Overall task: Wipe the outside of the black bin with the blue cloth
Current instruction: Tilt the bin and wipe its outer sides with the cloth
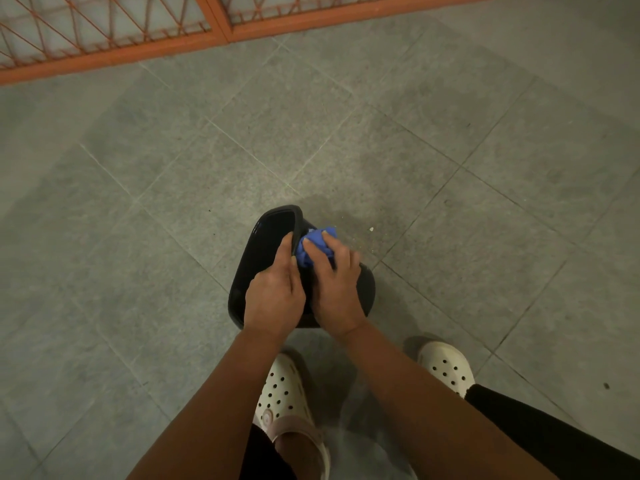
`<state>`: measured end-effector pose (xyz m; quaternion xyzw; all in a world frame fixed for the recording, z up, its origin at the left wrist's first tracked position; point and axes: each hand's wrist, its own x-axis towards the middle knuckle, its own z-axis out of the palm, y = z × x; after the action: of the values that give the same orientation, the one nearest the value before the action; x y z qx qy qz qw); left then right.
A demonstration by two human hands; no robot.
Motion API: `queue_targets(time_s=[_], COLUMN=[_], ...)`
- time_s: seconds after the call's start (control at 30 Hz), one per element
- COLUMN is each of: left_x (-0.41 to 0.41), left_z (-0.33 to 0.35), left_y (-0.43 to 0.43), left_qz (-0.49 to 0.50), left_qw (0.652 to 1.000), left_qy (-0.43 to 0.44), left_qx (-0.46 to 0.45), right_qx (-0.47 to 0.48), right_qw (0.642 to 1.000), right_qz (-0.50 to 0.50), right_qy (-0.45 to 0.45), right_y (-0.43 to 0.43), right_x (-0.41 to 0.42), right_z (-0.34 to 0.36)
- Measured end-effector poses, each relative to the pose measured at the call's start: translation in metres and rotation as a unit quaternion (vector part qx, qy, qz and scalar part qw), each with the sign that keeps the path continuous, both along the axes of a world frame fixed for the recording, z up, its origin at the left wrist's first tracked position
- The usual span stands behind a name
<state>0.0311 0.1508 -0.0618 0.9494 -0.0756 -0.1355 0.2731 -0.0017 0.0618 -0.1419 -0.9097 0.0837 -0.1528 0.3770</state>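
The black bin lies tipped on its side on the grey tiled floor, its open mouth facing left. My left hand grips the bin's rim, thumb over the edge. A bunched blue cloth is held by my right hand, which presses it against the bin's outer wall just right of the rim. Most of that wall is hidden under my hands.
An orange metal gate runs along the top edge of the view. My feet in white clogs stand just below the bin. Small crumbs lie on the floor to the bin's right.
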Motion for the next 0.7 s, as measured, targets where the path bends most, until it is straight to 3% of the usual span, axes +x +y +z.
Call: queue_targets(time_s=[0.17,0.27,0.33,0.4,0.47,0.53,0.7], left_x=[-0.007,-0.005,0.001,0.010,0.014,0.013,0.003], left_z=[-0.002,0.007,0.011,0.012,0.011,0.011,0.018], left_y=[0.004,0.003,-0.003,-0.012,-0.018,-0.020,-0.018], left_qz=[-0.024,0.016,0.117,0.226,0.274,0.269,0.296], left_qw=[1.000,0.991,0.951,0.907,0.898,0.912,0.904], left_qy=[-0.009,0.087,0.208,0.265,0.261,0.238,0.209], left_qx=[-0.017,-0.103,-0.197,-0.238,-0.222,-0.197,-0.226], right_qx=[0.059,0.022,0.005,0.001,0.002,0.009,-0.001], right_qw=[0.996,0.999,1.000,1.000,0.999,1.000,1.000], right_qz=[-0.028,-0.017,-0.005,0.017,0.024,0.009,0.008], right_qy=[0.068,0.044,0.029,0.026,0.021,0.015,0.004], right_y=[-0.013,-0.010,-0.004,0.003,0.009,0.012,0.013], right_x=[0.020,0.011,0.001,-0.008,-0.017,-0.023,-0.026], right_z=[0.011,0.010,0.006,0.007,0.008,0.012,0.026])
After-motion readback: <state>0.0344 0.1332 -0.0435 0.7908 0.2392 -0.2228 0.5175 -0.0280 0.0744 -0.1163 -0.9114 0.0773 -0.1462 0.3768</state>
